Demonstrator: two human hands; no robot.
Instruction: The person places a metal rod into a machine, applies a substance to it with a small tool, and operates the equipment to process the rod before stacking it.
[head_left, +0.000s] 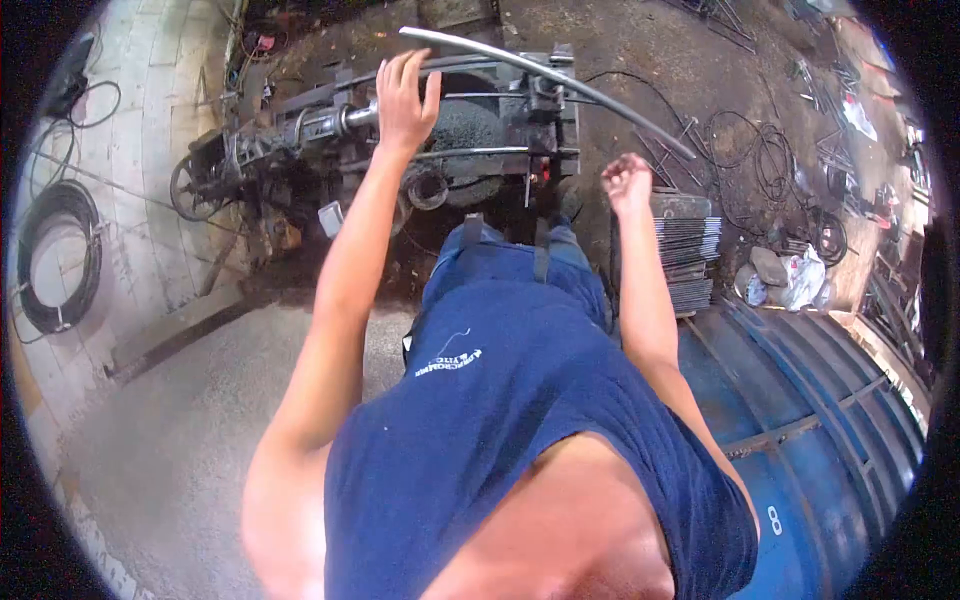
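A long grey metal pipe slants over the far side of a greasy machine, its right end reaching past the machine's edge. My left hand is raised over the machine, fingers apart and fingertips just below the pipe's left end. Nothing shows in its grasp. To the right, my right hand is held up with fingers curled in, a short way from the pipe's right end. No object shows in it. Bright steel rods run across the machine between my hands, and a handwheel sits at its left end.
A stack of metal bars stands right of my legs, beside a ribbed blue metal surface. Plastic bags lie beyond it. Cables tangle on the dark floor. A coiled black hose lies at left.
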